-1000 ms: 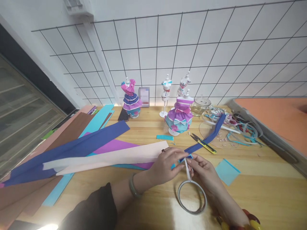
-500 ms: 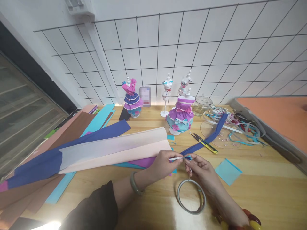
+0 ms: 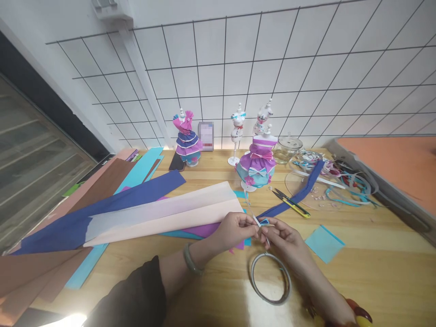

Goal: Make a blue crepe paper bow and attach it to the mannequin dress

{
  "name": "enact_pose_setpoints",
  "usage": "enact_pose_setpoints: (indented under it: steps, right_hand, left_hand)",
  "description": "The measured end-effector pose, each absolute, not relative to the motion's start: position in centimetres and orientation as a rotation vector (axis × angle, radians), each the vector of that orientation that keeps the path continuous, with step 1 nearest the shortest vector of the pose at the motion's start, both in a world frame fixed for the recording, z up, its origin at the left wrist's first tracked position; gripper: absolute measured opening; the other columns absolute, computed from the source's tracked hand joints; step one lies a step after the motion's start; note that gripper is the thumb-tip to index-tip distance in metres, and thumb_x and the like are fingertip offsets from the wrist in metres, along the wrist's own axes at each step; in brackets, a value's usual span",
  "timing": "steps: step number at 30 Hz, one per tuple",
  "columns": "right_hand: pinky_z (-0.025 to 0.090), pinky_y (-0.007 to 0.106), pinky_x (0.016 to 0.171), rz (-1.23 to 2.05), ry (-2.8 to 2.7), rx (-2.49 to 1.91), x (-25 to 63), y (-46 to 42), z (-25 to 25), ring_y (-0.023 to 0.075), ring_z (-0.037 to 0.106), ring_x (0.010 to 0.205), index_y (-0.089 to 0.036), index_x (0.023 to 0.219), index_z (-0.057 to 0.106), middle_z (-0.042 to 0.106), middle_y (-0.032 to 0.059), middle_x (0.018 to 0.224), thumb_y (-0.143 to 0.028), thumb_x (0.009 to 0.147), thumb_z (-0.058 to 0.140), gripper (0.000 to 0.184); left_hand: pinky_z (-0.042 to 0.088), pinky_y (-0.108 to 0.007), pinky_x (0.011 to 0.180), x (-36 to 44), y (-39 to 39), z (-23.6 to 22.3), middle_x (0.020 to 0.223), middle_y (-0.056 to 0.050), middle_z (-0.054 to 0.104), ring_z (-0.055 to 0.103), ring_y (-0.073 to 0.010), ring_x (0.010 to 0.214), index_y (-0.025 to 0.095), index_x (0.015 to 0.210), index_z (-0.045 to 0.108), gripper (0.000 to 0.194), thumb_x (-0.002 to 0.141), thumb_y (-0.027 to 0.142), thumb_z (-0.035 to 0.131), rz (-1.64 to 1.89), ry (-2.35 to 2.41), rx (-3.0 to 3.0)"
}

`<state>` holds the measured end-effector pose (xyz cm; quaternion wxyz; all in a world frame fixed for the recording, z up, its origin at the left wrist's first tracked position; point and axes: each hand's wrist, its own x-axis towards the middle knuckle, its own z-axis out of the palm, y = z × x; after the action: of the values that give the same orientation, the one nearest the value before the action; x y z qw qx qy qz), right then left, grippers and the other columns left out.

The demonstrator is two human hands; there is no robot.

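Note:
My left hand (image 3: 235, 231) and my right hand (image 3: 284, 238) meet over the wooden table (image 3: 374, 263), fingertips pinched together. Between them they hold a small blue paper bow (image 3: 263, 222) with a thin white strip (image 3: 256, 219) wrapped round its middle. The strip leads down to a roll of narrow tape (image 3: 270, 278) lying flat just below my hands. A long dark blue paper strip (image 3: 293, 197) runs away from my fingers toward the back right. A pale pink folded sheet (image 3: 177, 213) lies right beside my left hand.
Long crepe sheets (image 3: 102, 204) in blue, brown, purple and turquoise cover the left side. Yellow-handled snips (image 3: 291, 203), a turquoise square (image 3: 323, 244), dressed mannequin figures (image 3: 257, 165), a glass jar (image 3: 287, 150) and tangled ribbons (image 3: 340, 181) stand behind. An orange-topped tray (image 3: 391, 172) borders the right.
The pale pink sheet has unfolded wider. My hands have shifted slightly up, and the white strip now stands out to the upper left of the bow instead of hanging down.

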<state>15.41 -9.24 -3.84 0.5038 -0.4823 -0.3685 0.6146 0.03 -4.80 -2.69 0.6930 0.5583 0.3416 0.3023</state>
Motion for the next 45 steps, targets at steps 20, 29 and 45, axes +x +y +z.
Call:
enact_pose_setpoints:
  steps: [20, 29, 45]
  right_hand:
    - [0.042, 0.023, 0.051, 1.536, -0.972, -1.244, 16.0, -9.2, -4.0, 0.0100, 0.054, 0.052, -0.018, 0.104, 0.056, 0.064, 0.0001, 0.066, -0.039, 0.063, 0.075, 0.050]
    - [0.048, 0.026, 0.065, 1.558, -0.975, -1.163, 15.6, -9.1, -4.0, 0.0134, 0.061, 0.066, -0.019, 0.102, 0.060, 0.066, 0.0021, 0.073, -0.033, 0.061, 0.077, 0.047]
    - [0.048, 0.039, 0.082, 1.540, -0.850, -1.252, 17.0, -9.1, -3.4, 0.0249, 0.061, 0.093, -0.020, 0.095, 0.069, 0.067, 0.0106, 0.104, -0.050, 0.073, 0.062, 0.038]
  left_hand:
    - [0.042, -0.022, 0.060, -0.3, -4.2, -3.1, 0.061, 0.000, 0.058, 0.053, -0.0093, 0.059, 0.012, 0.068, 0.061, 0.011, 0.066, 0.023, 0.059, 0.642, 0.862, 1.240]
    - [0.046, -0.028, 0.065, -0.3, -4.6, -1.9, 0.060, -0.006, 0.062, 0.061, -0.0144, 0.060, 0.010, 0.067, 0.058, 0.021, 0.060, 0.028, 0.066, 0.547, 0.670, 0.855]
    - [0.050, -0.034, 0.074, -0.3, -4.7, -3.1, 0.068, -0.006, 0.066, 0.067, -0.0195, 0.071, 0.011, 0.070, 0.056, 0.028, 0.060, 0.033, 0.072, 0.436, 0.673, 0.970]
